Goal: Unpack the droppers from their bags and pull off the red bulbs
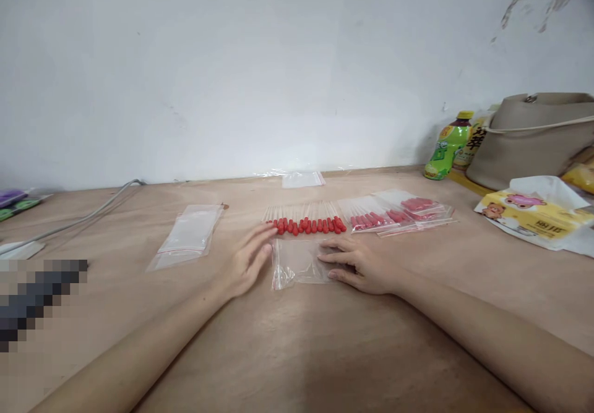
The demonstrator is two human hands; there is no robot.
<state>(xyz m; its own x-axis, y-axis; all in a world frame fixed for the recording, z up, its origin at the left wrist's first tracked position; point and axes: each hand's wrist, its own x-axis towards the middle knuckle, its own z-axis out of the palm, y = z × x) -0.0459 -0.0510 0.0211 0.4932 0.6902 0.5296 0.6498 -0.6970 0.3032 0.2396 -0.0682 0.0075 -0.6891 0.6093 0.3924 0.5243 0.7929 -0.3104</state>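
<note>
A small clear plastic bag (299, 263) lies on the wooden table (297, 339) between my two hands. My left hand (248, 261) rests at its left edge with fingers stretched out and open. Flat on the bag's right edge lies my right hand (357, 264), fingers extended. Just beyond the bag runs a row of thin sticks with red tips (306, 221), laid side by side. To their right lie filled clear bags of red-tipped sticks (399, 215), overlapping one another.
A stack of empty clear bags (188, 237) lies left of my hands; another bag (302, 179) sits by the wall. At the right stand a green bottle (446, 147), a beige handbag (533, 138) and a tissue pack (533, 212). A grey cable (88, 215) crosses the far left.
</note>
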